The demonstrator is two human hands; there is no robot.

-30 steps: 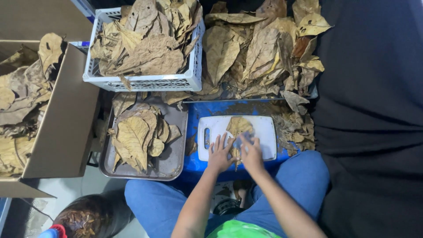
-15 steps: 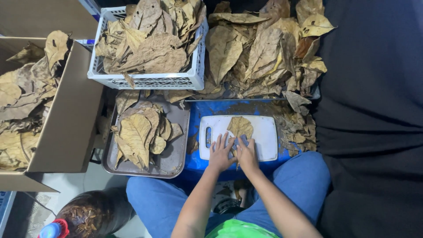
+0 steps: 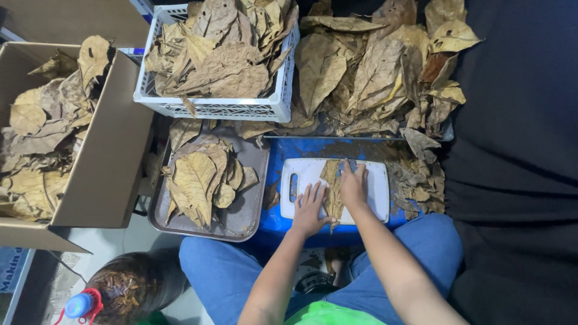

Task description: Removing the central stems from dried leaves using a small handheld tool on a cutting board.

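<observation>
Here, both hands' fingers lie spread, pressing a dry leaf (image 3: 332, 191) on the white cutting board (image 3: 376, 191); brown carton (image 3: 102, 162) at left.

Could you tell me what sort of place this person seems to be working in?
Probably a small, informal workshop for sorting and trimming dried leaves. Brown leaves fill a cardboard box, a white crate and a metal tray, and both hands press one leaf onto a white cutting board.
</observation>
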